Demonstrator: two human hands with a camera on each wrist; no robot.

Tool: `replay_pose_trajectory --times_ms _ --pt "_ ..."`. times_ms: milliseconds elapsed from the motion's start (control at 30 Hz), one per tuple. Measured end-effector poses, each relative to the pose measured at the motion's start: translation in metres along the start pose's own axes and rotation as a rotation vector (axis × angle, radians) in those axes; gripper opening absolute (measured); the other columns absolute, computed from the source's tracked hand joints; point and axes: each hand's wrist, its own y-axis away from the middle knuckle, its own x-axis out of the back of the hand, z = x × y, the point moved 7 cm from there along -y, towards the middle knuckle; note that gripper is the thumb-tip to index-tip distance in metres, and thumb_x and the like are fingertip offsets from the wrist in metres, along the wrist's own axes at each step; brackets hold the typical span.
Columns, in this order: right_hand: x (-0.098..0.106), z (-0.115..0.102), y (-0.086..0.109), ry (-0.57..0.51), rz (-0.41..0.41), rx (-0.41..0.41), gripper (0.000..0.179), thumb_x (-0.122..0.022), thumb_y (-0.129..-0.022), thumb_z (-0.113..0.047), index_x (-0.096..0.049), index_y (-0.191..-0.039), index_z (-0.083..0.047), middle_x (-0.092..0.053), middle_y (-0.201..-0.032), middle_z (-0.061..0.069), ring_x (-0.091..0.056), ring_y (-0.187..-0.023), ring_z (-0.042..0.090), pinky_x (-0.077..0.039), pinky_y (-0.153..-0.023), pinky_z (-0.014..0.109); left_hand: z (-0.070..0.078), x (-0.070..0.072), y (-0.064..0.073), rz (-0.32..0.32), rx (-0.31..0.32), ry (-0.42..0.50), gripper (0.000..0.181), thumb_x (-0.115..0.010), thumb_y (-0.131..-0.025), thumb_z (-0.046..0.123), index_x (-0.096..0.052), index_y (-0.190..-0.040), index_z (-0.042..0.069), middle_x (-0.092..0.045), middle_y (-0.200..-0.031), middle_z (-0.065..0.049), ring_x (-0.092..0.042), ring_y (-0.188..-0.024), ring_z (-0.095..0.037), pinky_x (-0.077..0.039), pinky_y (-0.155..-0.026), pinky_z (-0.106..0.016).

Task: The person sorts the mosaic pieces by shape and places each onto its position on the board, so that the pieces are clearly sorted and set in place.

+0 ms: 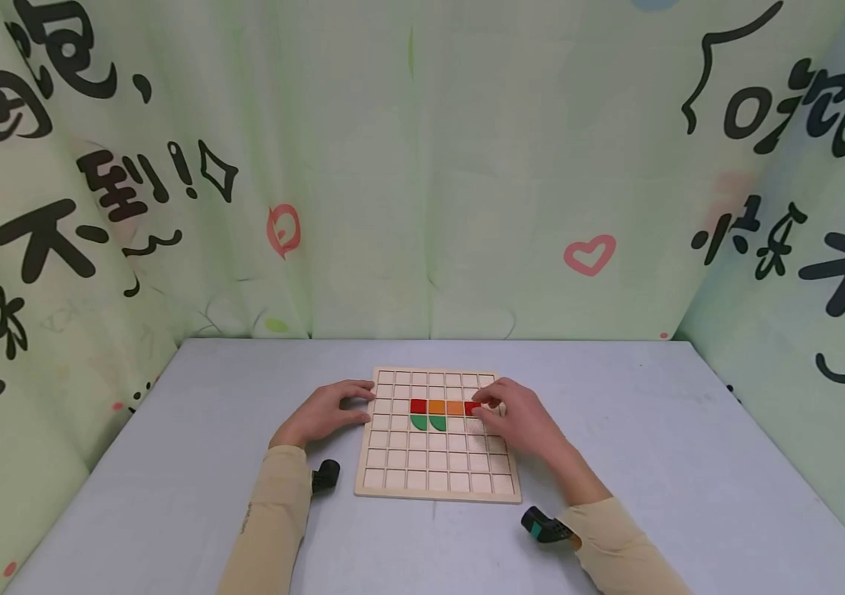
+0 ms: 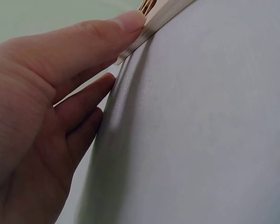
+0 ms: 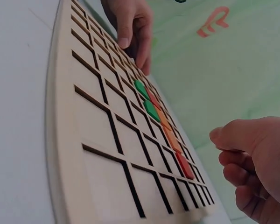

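A square wooden grid board point(image 1: 437, 497) lies on the table. One row holds a red square tile point(image 1: 418, 406), two orange tiles point(image 1: 446, 407) and another red tile point(image 3: 184, 165) at its right end. Below the left part of that row sit two green quarter-round tiles point(image 1: 428, 423). My left hand point(image 1: 329, 411) rests at the board's left edge, thumb tip point(image 2: 130, 21) against the frame and fingers extended. Over the board's right side hovers my right hand point(image 1: 517, 416), loosely curled, its fingertips close around the right red tile in the head view. No tile shows between its fingers in the right wrist view.
The white table point(image 1: 206, 413) extends around the board. Pale green curtains point(image 1: 467, 165) with dark lettering and hearts hang behind and at both sides. A black wrist camera point(image 1: 325, 476) sits by the left sleeve, another camera point(image 1: 544, 525) by the right.
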Motion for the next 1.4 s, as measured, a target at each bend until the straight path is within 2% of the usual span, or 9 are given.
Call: replay_pose_trajectory --times_ms 300,500,733,967,1200,1400 --pt "0.048 0.045 0.020 0.011 0.061 -0.163 0.026 -0.068 -0.092 -0.018 -0.068 -0.115 -0.004 -0.064 -0.109 0.011 -0.058 -0.096 0.025 -0.055 -0.077 0.038 0.002 0.001 -0.001 0.003 -0.005 -0.022 0.034 -0.076 -0.086 0.015 -0.069 -0.119 0.009 -0.054 -0.142 -0.003 -0.039 -0.138 -0.029 -0.031 -0.115 -0.045" --pt "0.065 0.067 0.033 0.028 0.022 -0.188 0.030 -0.068 -0.092 -0.017 -0.066 -0.117 -0.002 -0.065 -0.111 0.015 -0.058 -0.097 0.029 -0.056 -0.080 0.042 0.002 0.002 -0.001 0.001 0.021 -0.023 0.034 -0.075 -0.086 0.015 -0.069 -0.119 0.009 -0.053 -0.142 -0.002 -0.039 -0.139 -0.028 -0.032 -0.115 -0.045" --pt "0.061 0.084 0.045 0.027 -0.077 -0.227 0.031 -0.070 -0.089 -0.016 -0.066 -0.116 -0.001 -0.066 -0.106 0.011 -0.059 -0.092 0.024 -0.055 -0.079 0.039 0.002 0.002 -0.001 0.005 0.021 -0.029 0.035 -0.075 -0.086 0.016 -0.069 -0.120 0.009 -0.053 -0.142 -0.003 -0.039 -0.138 -0.029 -0.033 -0.114 -0.045" --pt "0.055 0.085 0.050 0.047 -0.139 -0.203 0.033 -0.074 -0.086 -0.016 -0.067 -0.113 0.001 -0.066 -0.102 0.008 -0.058 -0.088 0.021 -0.055 -0.078 0.039 0.006 0.003 -0.002 -0.005 0.027 -0.042 0.035 -0.075 -0.086 0.014 -0.069 -0.119 0.006 -0.054 -0.141 -0.004 -0.041 -0.137 -0.029 -0.033 -0.114 -0.044" --pt "0.048 0.082 0.055 0.047 -0.152 -0.174 0.034 -0.077 -0.084 -0.017 -0.067 -0.111 0.001 -0.064 -0.099 0.005 -0.056 -0.085 0.019 -0.053 -0.074 0.035 0.006 0.003 -0.002 -0.006 0.039 -0.048 0.035 -0.076 -0.086 0.012 -0.069 -0.119 0.006 -0.056 -0.139 -0.004 -0.042 -0.137 -0.028 -0.034 -0.114 -0.042" --pt "0.043 0.080 0.057 0.066 -0.155 -0.136 0.028 -0.077 -0.083 -0.013 -0.069 -0.107 -0.001 -0.062 -0.093 0.001 -0.053 -0.081 0.017 -0.052 -0.070 0.032 0.007 0.000 -0.002 -0.008 0.032 -0.038 0.034 -0.076 -0.086 0.012 -0.069 -0.119 0.006 -0.055 -0.140 -0.004 -0.042 -0.137 -0.028 -0.034 -0.114 -0.043"
